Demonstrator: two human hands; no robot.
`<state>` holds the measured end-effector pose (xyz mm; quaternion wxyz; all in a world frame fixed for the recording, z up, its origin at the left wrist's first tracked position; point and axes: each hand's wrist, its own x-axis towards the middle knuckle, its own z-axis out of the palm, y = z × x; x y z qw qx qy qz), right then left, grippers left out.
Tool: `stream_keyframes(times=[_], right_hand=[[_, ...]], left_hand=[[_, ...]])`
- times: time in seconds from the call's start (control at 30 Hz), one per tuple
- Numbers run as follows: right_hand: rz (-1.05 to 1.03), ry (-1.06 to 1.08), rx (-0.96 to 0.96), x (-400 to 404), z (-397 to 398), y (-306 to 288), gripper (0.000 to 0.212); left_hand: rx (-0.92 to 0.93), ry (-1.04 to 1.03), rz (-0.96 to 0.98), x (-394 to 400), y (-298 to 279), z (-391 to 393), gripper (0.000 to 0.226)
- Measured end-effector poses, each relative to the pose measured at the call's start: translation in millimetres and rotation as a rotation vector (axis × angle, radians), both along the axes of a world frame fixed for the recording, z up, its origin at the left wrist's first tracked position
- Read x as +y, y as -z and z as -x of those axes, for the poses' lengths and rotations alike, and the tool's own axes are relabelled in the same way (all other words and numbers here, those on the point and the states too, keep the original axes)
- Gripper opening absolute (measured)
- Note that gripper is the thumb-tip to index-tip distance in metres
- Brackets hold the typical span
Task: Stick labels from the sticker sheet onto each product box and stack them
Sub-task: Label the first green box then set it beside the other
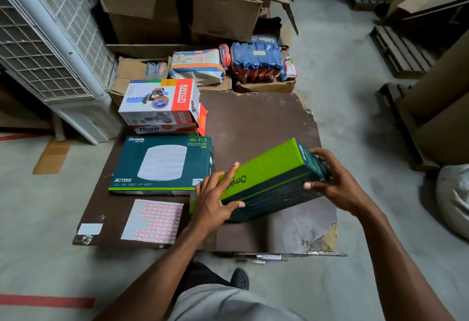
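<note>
I hold a green and dark teal Omada box [266, 176] tilted on its edge above the brown board [258, 122]. My left hand [215, 198] grips its near left end, and my right hand [330, 178] grips its far right end. A second Omada Wi-Fi 5 box [162, 164] lies flat to the left, a small white label at its near right corner. The sticker sheet [153, 220] with red-bordered labels rests on the board in front of that box. Behind it, a white Khyati tape-dispenser box [160, 102] sits on a red Ikon box [165, 129].
A small white paper [90, 229] lies at the board's near left corner. Cardboard cartons [177, 8] and packaged goods [256, 61] crowd the back. A white cooler unit [50, 41] stands at left. Cardboard and pallets [431, 92] fill the right. My foot [239, 278] is below the board.
</note>
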<state>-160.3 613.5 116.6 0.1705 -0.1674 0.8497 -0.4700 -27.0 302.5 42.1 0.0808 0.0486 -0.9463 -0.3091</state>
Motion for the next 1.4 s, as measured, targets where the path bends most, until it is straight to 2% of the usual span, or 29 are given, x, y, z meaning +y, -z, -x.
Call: stream_keyframes(times=[0.1,0.23,0.37,0.43,0.57,0.67,0.73,0.83,0.9,1.0,1.07,1.13,1.17,1.23,1.33,1.4], right_hand=[[0.055,0.008,-0.12,14,-2,24,0.076],[0.065,0.056,-0.208,29,-3,53,0.074],[0.062,0.218,-0.286,37,-18,90,0.079],[0.069,0.3,-0.329,42,-28,108,0.07],[-0.005,0.365,-0.389,55,-35,145,0.048],[0.026,0.394,-0.441,53,-41,139,0.034],[0.114,0.419,-0.502,50,-44,126,0.038],[0.341,0.517,-0.668,51,-40,108,0.058],[0.494,0.59,-0.806,54,-30,100,0.055],[0.533,0.587,-0.883,56,-18,88,0.067],[0.463,0.606,-0.948,55,-10,87,0.067],[0.288,0.607,-0.987,51,-4,88,0.068],[0.19,0.588,-0.99,49,-1,89,0.068],[0.063,0.538,-0.996,48,1,92,0.057],[0.011,0.461,-1.011,55,2,94,0.05],[0.025,0.444,-1.02,58,-1,93,0.042]], left_hand=[[-0.009,0.038,0.164,7,-4,1,0.103],[-0.008,0.09,0.254,19,-6,3,0.105],[-0.009,0.237,0.344,27,-5,5,0.107],[-0.002,0.247,0.365,26,-2,3,0.101],[-0.006,0.123,0.357,17,7,-1,0.09],[-0.021,0.124,0.394,19,10,-1,0.089],[-0.03,0.142,0.405,20,10,0,0.088],[-0.037,0.159,0.398,16,10,2,0.084],[-0.034,0.13,0.329,15,9,4,0.079],[0.021,0.107,0.233,15,9,3,0.068],[0.054,0.089,0.162,17,8,-2,0.06],[0.016,-0.105,-0.042,22,0,-5,0.056],[-0.042,-0.25,-0.161,24,-10,-4,0.056],[-0.289,-0.426,-0.351,17,-20,7,0.054],[-0.797,-0.494,-0.755,-11,-13,15,0.063],[-1.012,-0.496,-0.924,-28,-5,10,0.063]])
